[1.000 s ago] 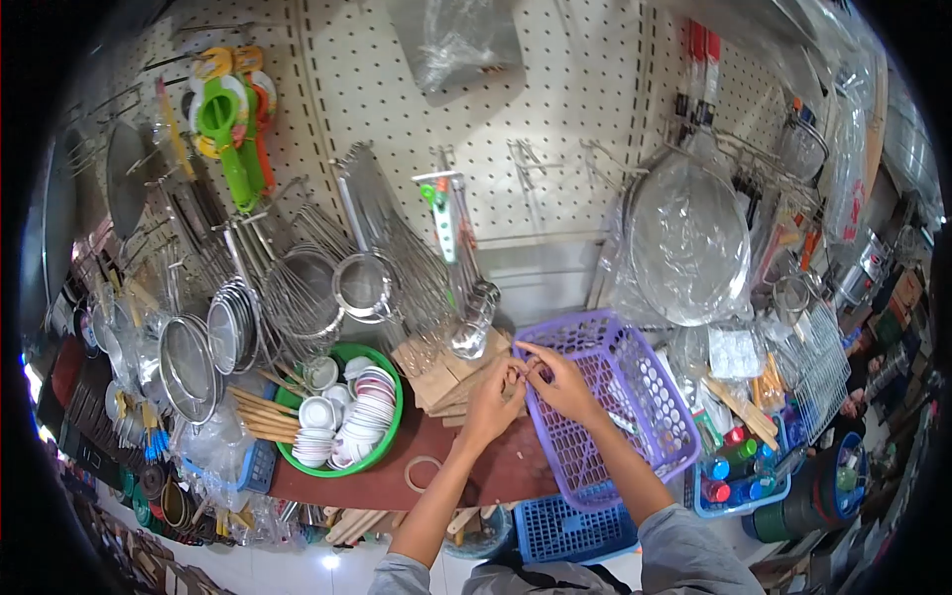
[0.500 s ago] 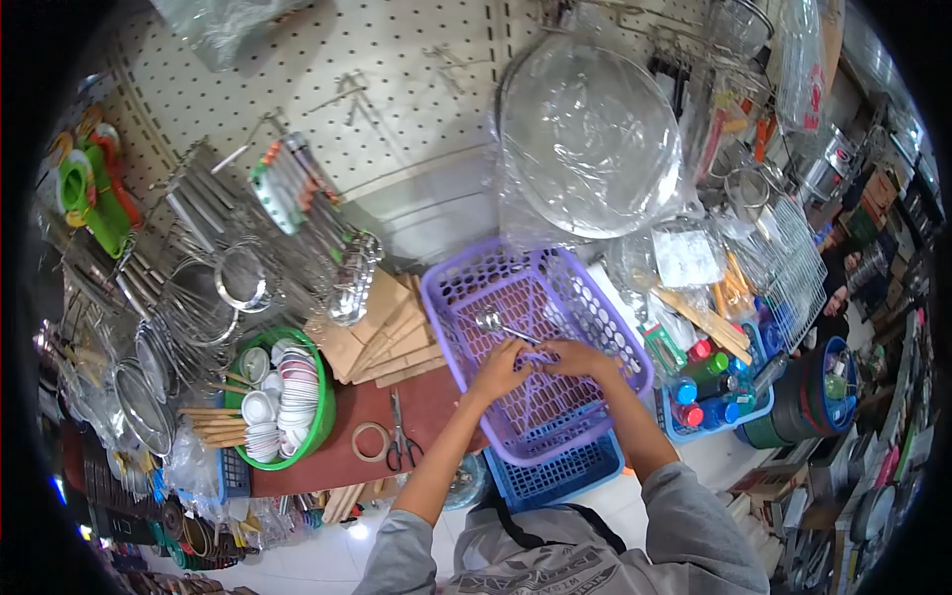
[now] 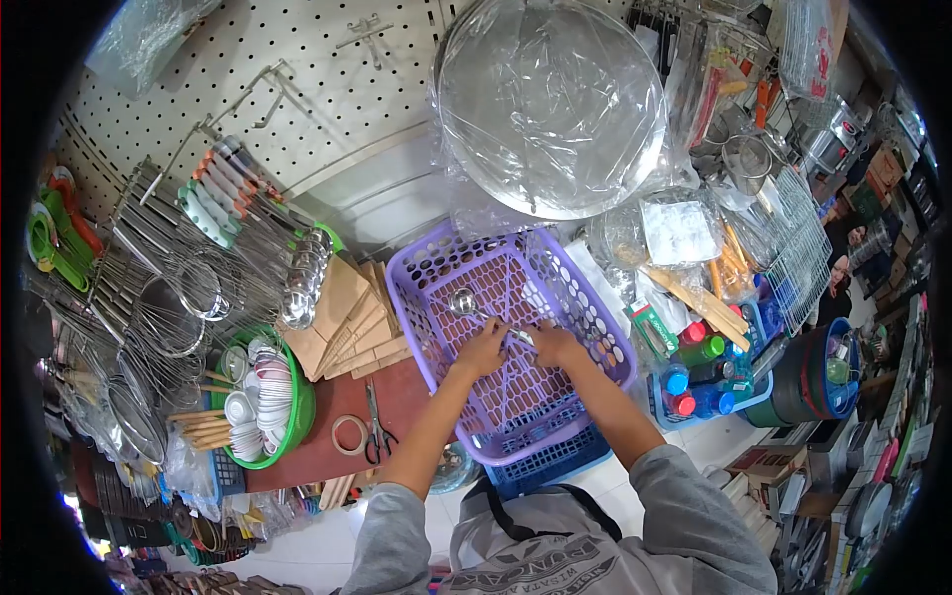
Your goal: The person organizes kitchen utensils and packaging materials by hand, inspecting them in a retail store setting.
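Note:
A metal ladle (image 3: 463, 301) is held over the purple plastic basket (image 3: 399, 283), its small round bowl pointing up and left. The fingers of my left hand (image 3: 481, 350) are closed on its handle. My right hand (image 3: 552, 345) pinches the handle's far end, where a small whitish part shows between the hands. Apart from the ladle, the basket's lattice floor shows reddish brown through its holes. Beneath the purple basket's near side is a blue basket (image 3: 545, 472).
Left on the red-brown tabletop (image 3: 332, 402) are scissors (image 3: 374, 421), a tape roll (image 3: 349, 434), cardboard pieces (image 3: 342, 317) and a green basket of white spoons (image 3: 305, 407). Whisks and strainers hang farther left. Bottles (image 3: 701, 349) stand right; a wrapped round tray (image 3: 550, 104) hangs behind.
The ladle's bowl now appears larger and tilts further up and left, with more handle showing. The view has shifted, so the baskets and wall goods sit further left.

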A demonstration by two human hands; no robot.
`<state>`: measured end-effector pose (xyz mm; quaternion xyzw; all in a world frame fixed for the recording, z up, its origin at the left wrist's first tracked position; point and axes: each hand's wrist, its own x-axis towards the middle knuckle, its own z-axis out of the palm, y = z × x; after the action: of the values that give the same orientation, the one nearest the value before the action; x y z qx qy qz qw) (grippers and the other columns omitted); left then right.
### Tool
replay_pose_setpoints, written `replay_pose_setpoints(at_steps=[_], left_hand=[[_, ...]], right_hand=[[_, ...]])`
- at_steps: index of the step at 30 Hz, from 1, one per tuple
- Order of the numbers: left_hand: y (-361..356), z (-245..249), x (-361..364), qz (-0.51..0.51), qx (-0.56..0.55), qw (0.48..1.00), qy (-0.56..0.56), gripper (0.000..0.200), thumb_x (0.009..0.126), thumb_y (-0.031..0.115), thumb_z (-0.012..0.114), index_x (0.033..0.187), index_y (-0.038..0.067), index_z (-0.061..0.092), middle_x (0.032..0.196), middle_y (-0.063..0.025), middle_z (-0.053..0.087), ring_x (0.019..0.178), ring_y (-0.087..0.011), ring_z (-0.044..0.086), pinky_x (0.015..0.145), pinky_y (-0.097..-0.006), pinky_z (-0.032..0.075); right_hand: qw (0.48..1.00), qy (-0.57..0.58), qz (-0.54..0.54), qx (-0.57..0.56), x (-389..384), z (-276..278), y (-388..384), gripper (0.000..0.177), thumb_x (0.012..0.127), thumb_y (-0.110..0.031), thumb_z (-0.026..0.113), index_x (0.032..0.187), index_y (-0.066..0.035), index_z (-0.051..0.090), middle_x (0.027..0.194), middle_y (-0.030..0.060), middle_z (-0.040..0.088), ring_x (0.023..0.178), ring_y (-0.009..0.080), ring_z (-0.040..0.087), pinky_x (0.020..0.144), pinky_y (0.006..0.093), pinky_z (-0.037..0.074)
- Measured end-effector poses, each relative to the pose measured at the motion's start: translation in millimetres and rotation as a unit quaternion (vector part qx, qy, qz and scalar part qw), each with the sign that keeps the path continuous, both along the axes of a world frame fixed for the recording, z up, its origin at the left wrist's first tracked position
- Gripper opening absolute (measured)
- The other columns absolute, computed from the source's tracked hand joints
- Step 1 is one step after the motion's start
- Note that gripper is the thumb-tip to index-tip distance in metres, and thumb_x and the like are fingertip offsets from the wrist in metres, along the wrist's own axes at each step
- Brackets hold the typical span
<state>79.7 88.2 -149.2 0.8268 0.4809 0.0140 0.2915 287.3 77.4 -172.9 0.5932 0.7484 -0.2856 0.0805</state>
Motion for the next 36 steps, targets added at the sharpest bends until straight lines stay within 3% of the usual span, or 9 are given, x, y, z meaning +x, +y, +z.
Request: replay_pose_setpoints(at_steps=[8, 14, 17, 20, 21, 24, 27, 31, 36], left_hand=[[-0.4, -12.2, -4.8, 0.010, 0.052, 0.999, 0.007, 0.051, 0.083, 0.010, 0.068, 0.129, 0.011, 0.047, 0.132, -0.0140, 0.047, 0.107, -0.0435, 0.063, 0.089, -0.0533, 0.054], [8.4, -37.3, -20.1, -0.007, 0.031, 0.998, -0.051, 0.031, 0.078, 0.008, 0.075, 0.107, 0.011, 0.061, 0.113, -0.0133, 0.059, 0.100, -0.0388, 0.065, 0.086, -0.0510, 0.054], [14.4, -40.6, -24.0, -0.036, 0.052, 0.993, -0.098, 0.021, 0.078, 0.007, 0.077, 0.095, 0.009, 0.065, 0.100, -0.0130, 0.061, 0.096, -0.0372, 0.066, 0.083, -0.0487, 0.054], [6.9, 6.2, -14.9, 0.017, 0.074, 0.984, -0.162, 0.017, 0.082, 0.005, 0.076, 0.096, 0.006, 0.066, 0.094, -0.0134, 0.061, 0.091, -0.0350, 0.065, 0.080, -0.0441, 0.052], [9.4, 9.4, -15.2, 0.020, 0.130, 0.973, -0.188, 0.019, 0.082, 0.006, 0.077, 0.099, 0.006, 0.068, 0.092, -0.0123, 0.062, 0.081, -0.0303, 0.065, 0.072, -0.0397, 0.052], [2.5, 59.0, -10.5, 0.098, 0.114, 0.959, -0.241, 0.014, 0.084, 0.009, 0.076, 0.096, 0.008, 0.069, 0.088, -0.0116, 0.061, 0.079, -0.0319, 0.067, 0.072, -0.0413, 0.053], [-10.3, 97.8, -3.5, 0.114, 0.163, 0.943, -0.266, 0.016, 0.084, 0.012, 0.078, 0.098, 0.007, 0.071, 0.084, -0.0090, 0.066, 0.070, -0.0275, 0.065, 0.067, -0.0379, 0.052], [-25.4, 137.9, -2.0, 0.132, 0.201, 0.920, -0.310, 0.020, 0.083, 0.013, 0.081, 0.098, 0.003, 0.071, 0.079, -0.0072, 0.067, 0.067, -0.0194, 0.064, 0.063, -0.0320, 0.050], [-55.0, 175.4, -21.7, 0.175, 0.175, 0.876, -0.414, 0.020, 0.084, 0.010, 0.081, 0.097, -0.001, 0.070, 0.077, -0.0051, 0.067, 0.069, -0.0102, 0.062, 0.065, -0.0264, 0.051]], right_hand=[[0.998, -0.034, 0.058, -0.012, -11.4, 31.3, -13.7, 0.076, 0.076, -0.019, 0.076, 0.146, -0.021, 0.045, 0.138, 0.0281, 0.052, 0.115, 0.0395, 0.066, 0.093, 0.0469, 0.056], [0.997, 0.009, 0.073, 0.037, 2.1, 14.4, -4.0, 0.038, 0.070, -0.020, 0.076, 0.107, -0.020, 0.075, 0.101, 0.0133, 0.073, 0.096, 0.0332, 0.072, 0.084, 0.0454, 0.058], [0.998, 0.014, 0.050, 0.033, 5.9, 14.5, 1.6, 0.025, 0.064, -0.028, 0.079, 0.088, -0.020, 0.079, 0.087, 0.0097, 0.075, 0.084, 0.0314, 0.073, 0.078, 0.0437, 0.058], [0.985, 0.148, -0.036, 0.086, 15.3, 39.0, 1.8, 0.029, 0.058, -0.035, 0.082, 0.082, -0.019, 0.079, 0.085, 0.0116, 0.075, 0.080, 0.0320, 0.073, 0.074, 0.0416, 0.057], [0.973, 0.200, -0.071, 0.089, 18.7, 48.9, 4.5, 0.036, 0.059, -0.038, 0.088, 0.086, -0.015, 0.078, 0.084, 0.0091, 0.076, 0.077, 0.0262, 0.073, 0.071, 0.0366, 0.056], [0.880, 0.427, -0.174, 0.112, 26.2, 74.0, 7.2, 0.033, 0.068, -0.034, 0.090, 0.087, -0.009, 0.077, 0.079, 0.0044, 0.075, 0.075, 0.0171, 0.071, 0.069, 0.0321, 0.054], [0.854, 0.454, -0.180, 0.182, 25.8, 119.5, 7.4, 0.030, 0.081, -0.027, 0.087, 0.097, -0.004, 0.075, 0.085, 0.0009, 0.073, 0.077, 0.0094, 0.068, 0.065, 0.0262, 0.052], [0.763, 0.601, -0.212, 0.111, -4.0, 175.6, -6.1, 0.036, 0.091, -0.018, 0.079, 0.119, 0.000, 0.066, 0.099, 0.0030, 0.071, 0.082, 0.0073, 0.067, 0.063, 0.0206, 0.050], [0.724, 0.658, -0.132, 0.158, -53.1, 218.0, -23.2, 0.038, 0.092, -0.014, 0.077, 0.125, 0.002, 0.063, 0.097, 0.0033, 0.070, 0.087, 0.0071, 0.066, 0.071, 0.0210, 0.051]])
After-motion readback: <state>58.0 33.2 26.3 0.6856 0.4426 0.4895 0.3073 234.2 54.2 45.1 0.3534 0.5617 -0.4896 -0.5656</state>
